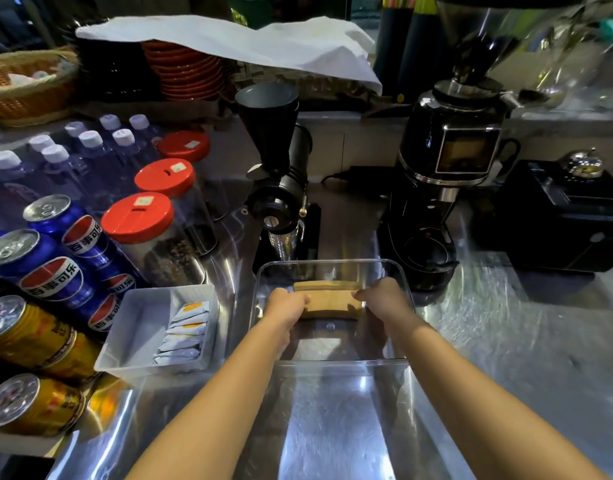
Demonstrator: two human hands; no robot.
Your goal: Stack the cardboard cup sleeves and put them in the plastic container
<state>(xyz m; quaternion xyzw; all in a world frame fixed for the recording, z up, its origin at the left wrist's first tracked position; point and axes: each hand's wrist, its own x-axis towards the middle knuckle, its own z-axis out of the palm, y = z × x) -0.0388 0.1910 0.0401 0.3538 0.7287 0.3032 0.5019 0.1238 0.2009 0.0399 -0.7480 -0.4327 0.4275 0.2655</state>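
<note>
A flat stack of brown cardboard cup sleeves (329, 299) is held inside the clear plastic container (333, 263), which stands on the steel counter in front of me. My left hand (286, 304) grips the stack's left end and my right hand (384, 299) grips its right end. Both hands are down inside the container, near its far half. I cannot tell whether the stack touches the container's floor.
A white tray (138, 327) with small sachets sits left of the container. Soda cans (52, 268), red-lidded jars (138, 220) and water bottles crowd the left. Two black coffee grinders (281, 188) (450, 161) stand just behind the container; a black box (568, 220) is at right.
</note>
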